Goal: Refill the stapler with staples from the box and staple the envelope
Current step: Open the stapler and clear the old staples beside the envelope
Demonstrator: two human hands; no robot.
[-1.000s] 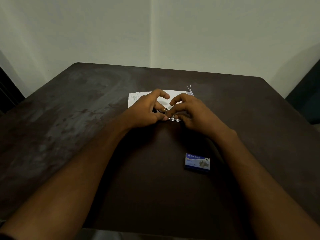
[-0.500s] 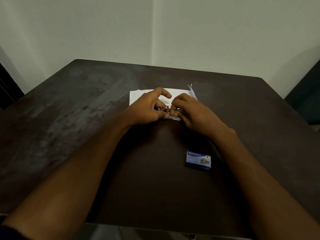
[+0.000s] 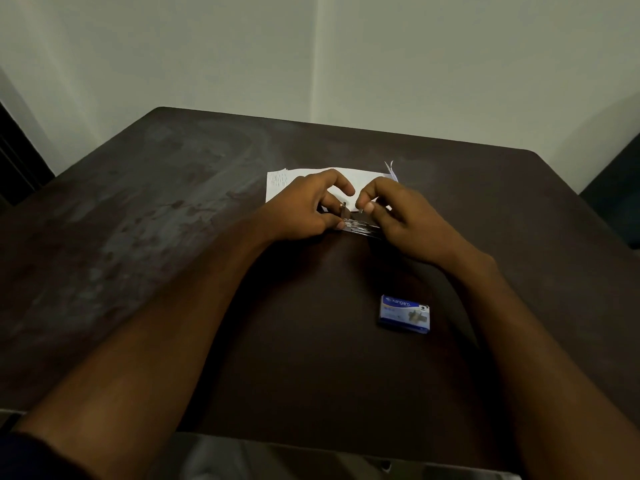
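Observation:
A small metal stapler (image 3: 360,226) lies on the dark table (image 3: 173,237), just in front of a white envelope (image 3: 277,183). My left hand (image 3: 304,207) grips the stapler's left end, thumb on its near side. My right hand (image 3: 401,216) is curled over its right end, and its thumb and forefinger pinch something small above the stapler; whether it is a strip of staples I cannot tell. Both hands cover most of the envelope. The blue staple box (image 3: 405,314) lies shut on the table, near my right forearm.
The table's far edge runs along a pale wall. Dark furniture stands at the far left (image 3: 17,161) and far right (image 3: 616,195). The table's near edge (image 3: 311,441) is close to my body.
My right hand's fingers have lifted a little from the stapler and moved to the right, so more of the metal shows between my hands. The box and envelope lie as before.

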